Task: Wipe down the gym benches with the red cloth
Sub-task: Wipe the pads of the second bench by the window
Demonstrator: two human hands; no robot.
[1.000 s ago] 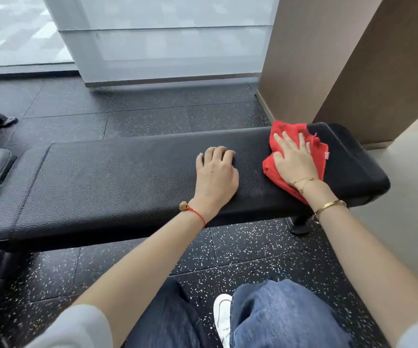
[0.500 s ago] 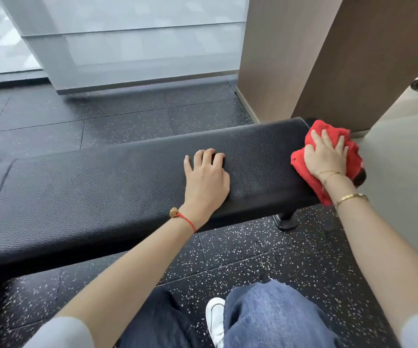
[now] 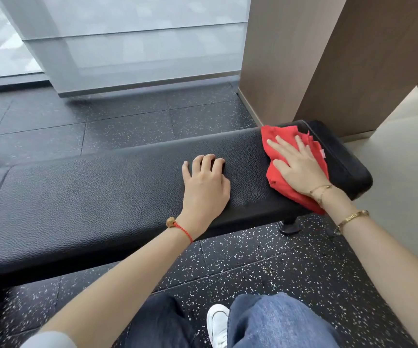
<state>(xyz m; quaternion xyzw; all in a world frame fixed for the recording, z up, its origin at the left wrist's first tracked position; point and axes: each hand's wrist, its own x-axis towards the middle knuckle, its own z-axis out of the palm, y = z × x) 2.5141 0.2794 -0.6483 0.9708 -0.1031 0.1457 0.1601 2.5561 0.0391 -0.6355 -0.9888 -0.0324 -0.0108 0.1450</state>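
Observation:
A long black padded gym bench (image 3: 102, 197) runs across the view from left to right. The crumpled red cloth (image 3: 282, 138) lies on its right end. My right hand (image 3: 295, 167) presses flat on the cloth with fingers spread and straight. My left hand (image 3: 205, 184) rests palm down on the bare pad near the middle, its fingertips bent at the far edge. Part of the cloth hangs over the bench's near edge under my right wrist.
A brown wood-look pillar (image 3: 328, 59) stands just behind the bench's right end. A frosted glass partition (image 3: 140, 46) stands beyond the speckled black rubber floor (image 3: 265, 267). A bench foot (image 3: 289, 226) stands below the right end. My knees and a white shoe (image 3: 216, 322) are below.
My right hand slid the cloth from the bench's right tip back leftward onto the top of the pad. My left hand stayed in place.

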